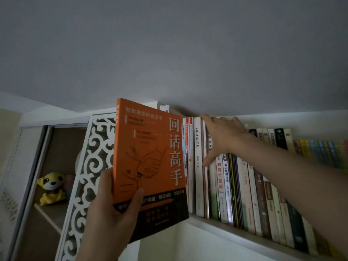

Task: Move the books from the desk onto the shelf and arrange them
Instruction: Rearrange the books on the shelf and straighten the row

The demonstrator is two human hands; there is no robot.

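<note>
Landmark: the shelf (226, 226), a white board that runs from the middle of the view down to the right edge.
My left hand (114, 210): it grasps the orange book (148, 166) at the lower left corner, thumb across the front cover, the other fingers behind it.
Orange book: upright in the air, just left of the shelf's left end, front cover to me. It has big white Chinese letters down its right side and a dark band at the bottom. It hides the first spines on the shelf.
My right hand (221, 136): fingers spread, it lies against the top part of the row of books (244, 185) on the shelf. The thumb points down along a white spine. It grips nothing that I can see.
Row of books: they stand upright on the shelf, spine out, close together, from the orange book to the right edge.
Carved white panel (94, 166): left of the shelf, behind my left hand.
Yellow toy dog (51, 188): further left of the shelf, in a brown compartment.
</note>
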